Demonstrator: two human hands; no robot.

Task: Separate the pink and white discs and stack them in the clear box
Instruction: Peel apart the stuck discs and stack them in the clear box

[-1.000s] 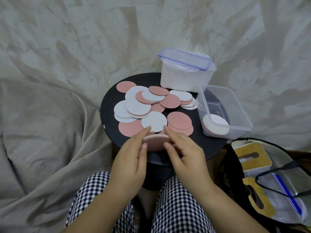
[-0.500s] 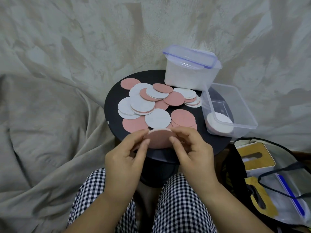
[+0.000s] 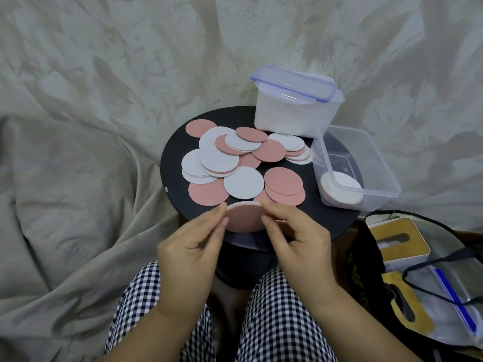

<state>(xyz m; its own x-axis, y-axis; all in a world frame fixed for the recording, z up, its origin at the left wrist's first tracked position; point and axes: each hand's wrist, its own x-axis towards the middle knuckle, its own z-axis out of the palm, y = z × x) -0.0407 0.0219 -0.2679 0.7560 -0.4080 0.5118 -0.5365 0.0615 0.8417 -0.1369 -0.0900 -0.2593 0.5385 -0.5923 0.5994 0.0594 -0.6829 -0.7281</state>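
Observation:
Both hands hold one joined disc pair (image 3: pixel 244 217), pink face toward me with a white edge along its top, above the near rim of the round black table (image 3: pixel 172 163). My left hand (image 3: pixel 192 246) pinches its left edge and my right hand (image 3: pixel 298 237) pinches its right edge. Several loose pink and white discs (image 3: pixel 244 163) lie overlapping on the table. The clear box (image 3: pixel 366 142) sits open at the table's right side, with a stack of white discs (image 3: pixel 342 188) in its near corner.
A lidded white container (image 3: pixel 295 105) stands at the back of the table, touching the clear box. A bag with a wooden tissue box (image 3: pixel 397 244) lies on the floor at right. Crumpled beige cloth (image 3: pixel 78 178) surrounds the table. My checkered trousers (image 3: pixel 274 322) fill the bottom.
The pink disc pair has tilted up so its pink face shows more fully. Both hands have kept their pinch on its edges, and the view has shifted slightly.

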